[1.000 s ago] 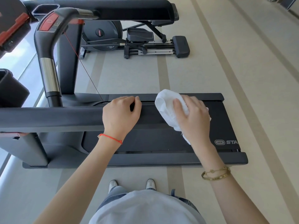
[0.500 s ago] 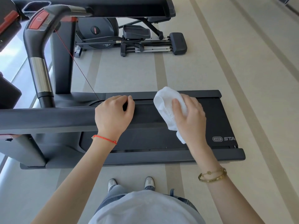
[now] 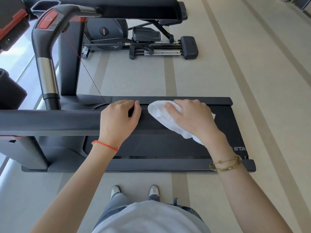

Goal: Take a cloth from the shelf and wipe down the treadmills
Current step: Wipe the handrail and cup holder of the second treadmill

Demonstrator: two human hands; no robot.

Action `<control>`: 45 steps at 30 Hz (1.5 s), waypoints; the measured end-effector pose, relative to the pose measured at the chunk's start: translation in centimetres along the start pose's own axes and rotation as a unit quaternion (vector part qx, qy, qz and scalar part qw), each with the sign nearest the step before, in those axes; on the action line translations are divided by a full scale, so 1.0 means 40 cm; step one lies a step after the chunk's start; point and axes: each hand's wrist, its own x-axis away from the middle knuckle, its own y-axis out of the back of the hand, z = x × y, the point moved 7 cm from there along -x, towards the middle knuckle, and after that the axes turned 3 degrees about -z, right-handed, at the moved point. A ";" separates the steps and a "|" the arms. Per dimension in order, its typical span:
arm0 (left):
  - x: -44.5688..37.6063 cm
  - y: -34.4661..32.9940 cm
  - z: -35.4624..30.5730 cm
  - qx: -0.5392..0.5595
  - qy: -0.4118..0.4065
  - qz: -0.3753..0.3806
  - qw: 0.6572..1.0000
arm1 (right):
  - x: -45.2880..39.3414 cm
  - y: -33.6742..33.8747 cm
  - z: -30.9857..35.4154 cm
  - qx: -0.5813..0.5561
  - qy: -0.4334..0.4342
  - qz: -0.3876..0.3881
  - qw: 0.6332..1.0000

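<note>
I stand beside a black treadmill (image 3: 151,165), looking across its belt. Its near handrail (image 3: 50,122) runs in from the left. My left hand (image 3: 119,121) grips the end of that handrail, fingers curled over the top. Just to its right, my right hand (image 3: 193,118) holds a crumpled white cloth (image 3: 159,115) and presses it down on the handrail's tip above the belt. Part of the cloth trails out under my right wrist.
The far handrail (image 3: 46,76) with a red stop pad and a thin red cord (image 3: 84,64) rises at the left. An elliptical trainer (image 3: 143,42) stands beyond the treadmill. My shoes (image 3: 134,192) stand on the striped beige floor (image 3: 252,81).
My right hand has turned flatter over the cloth and shifted slightly left, closer to the left hand. My left hand keeps its grip on the handrail.
</note>
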 end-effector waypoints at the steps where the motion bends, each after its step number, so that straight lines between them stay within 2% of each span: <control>1: 0.001 0.007 0.003 -0.001 -0.008 -0.008 1.000 | -0.007 -0.007 0.020 0.017 0.014 0.009 1.000; 5: 0.010 0.045 0.052 -0.026 0.008 -0.039 0.999 | -0.023 -0.036 0.112 0.045 0.069 0.010 0.997; 10: 0.028 0.100 0.163 -0.033 0.034 -0.057 0.997 | -0.002 -0.072 0.235 0.078 0.148 -0.064 0.984; 13: 0.035 0.122 0.214 -0.035 0.040 -0.057 0.997 | 0.023 -0.073 0.247 0.089 0.152 -0.119 0.977; 16: 0.033 0.140 0.254 -0.030 0.034 -0.059 0.997 | 0.025 -0.082 0.262 0.095 0.150 -0.123 0.976; 20: 0.027 0.167 0.290 0.001 0.012 -0.067 0.998 | 0.016 -0.115 0.357 0.093 0.171 -0.140 0.971; 26: 0.034 0.238 0.389 0.029 0.011 -0.111 0.993 | 0.017 -0.170 0.492 0.093 0.168 -0.236 0.953; 30: 0.040 0.289 0.485 0.014 0.011 -0.112 0.994 | 0.022 -0.201 0.579 0.098 0.180 -0.279 0.938; 45: 0.038 0.392 0.754 0.000 -0.008 -0.067 0.998 | -0.005 -0.320 0.881 0.098 0.186 -0.299 0.931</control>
